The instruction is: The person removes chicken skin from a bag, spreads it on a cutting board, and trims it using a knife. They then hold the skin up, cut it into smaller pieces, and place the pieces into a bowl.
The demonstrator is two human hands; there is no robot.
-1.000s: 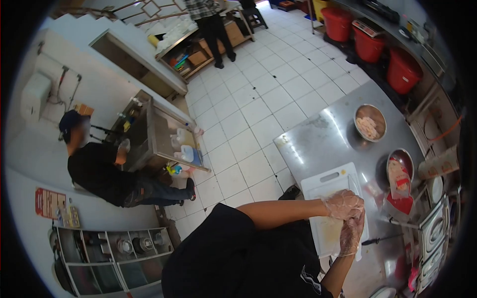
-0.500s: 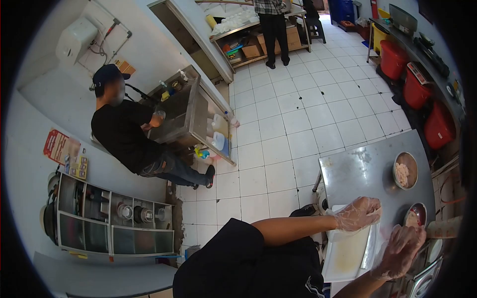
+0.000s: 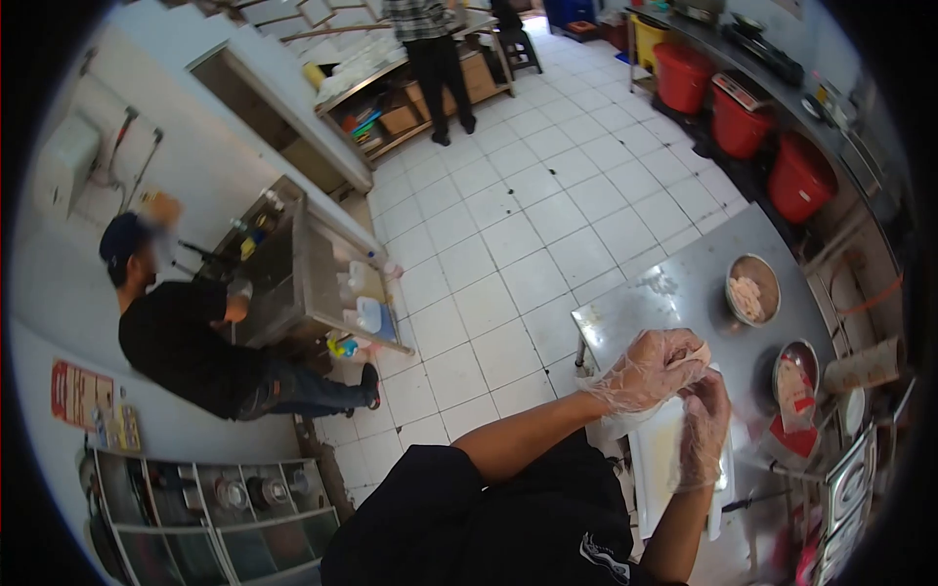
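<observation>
Both my hands wear clear plastic gloves and meet above the white cutting board (image 3: 657,454). My left hand (image 3: 647,369) is curled closed around a small pale lump (image 3: 695,355), which looks like raw meat and is partly hidden by the fingers. Just below it, my right hand (image 3: 702,430) has its fingers bent and pressed together at the lump's underside; what is in them is hidden. A steel bowl with pale meat pieces (image 3: 746,298) stands farther back on the steel table (image 3: 664,293). Right of my hands, a second steel bowl (image 3: 793,376) holds pale meat and something red.
A knife (image 3: 752,501) lies beside the board. At the table's right are a cylindrical container (image 3: 865,364) and steel pan lids (image 3: 852,488). Red bins (image 3: 801,176) line the right wall. One person (image 3: 195,342) works at a sink; another (image 3: 430,59) stands by the far table.
My right hand has moved left from beside the bowl with red in it to meet my left hand. The view has swung right, and a red-and-white packet now shows at that bowl.
</observation>
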